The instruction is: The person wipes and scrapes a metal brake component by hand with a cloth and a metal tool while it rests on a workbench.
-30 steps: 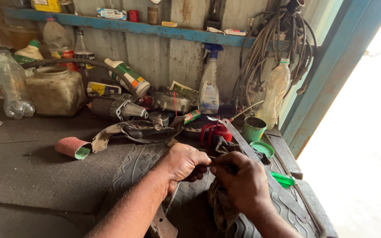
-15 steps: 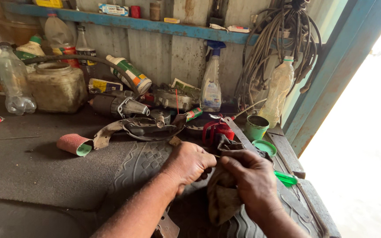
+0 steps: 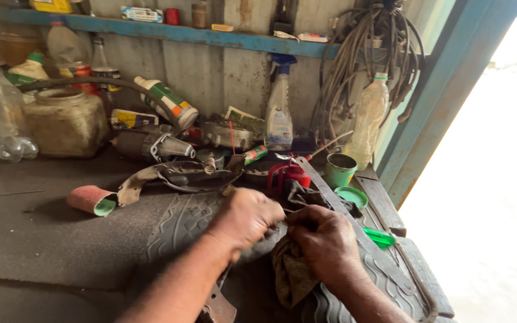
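Both hands meet over a worn tyre (image 3: 181,233) lying flat on the bench. The left hand (image 3: 243,218) presses down with fingers curled, steadying it. The right hand (image 3: 324,242) closes on a dirty rag (image 3: 291,278) bunched against the tread. A green cup (image 3: 338,170) stands far right.

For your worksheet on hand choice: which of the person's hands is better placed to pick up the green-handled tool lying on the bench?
Probably the right hand: the green-handled tool lies just beside it, while the left hand sits farther off, across the dirty rag.

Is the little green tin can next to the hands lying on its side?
No, the green can stands upright with its open mouth facing up, beside its green lid.
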